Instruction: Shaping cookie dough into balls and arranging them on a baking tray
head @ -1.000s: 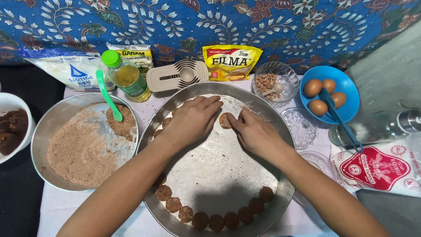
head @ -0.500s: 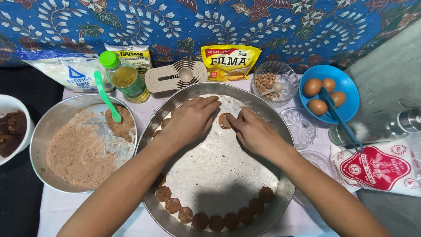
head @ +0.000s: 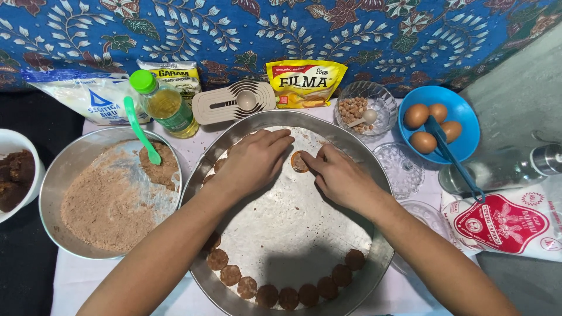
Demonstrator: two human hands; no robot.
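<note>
A small round brown dough disc [head: 299,161] is pinched by the fingertips of the right hand [head: 342,178] at the far side of the large round metal tray [head: 374,257], near its rim. The left hand [head: 254,161] is laid flat, fingers together, just beside the disc, over others at the rim. The tray's floured middle is left bare; a curved row of dough discs [head: 281,289] is seen along the near edge. A metal bowl of brown crumbs [head: 105,202] is crowded against the tray's left edge, glass dishes [head: 401,169] against its right.
</note>
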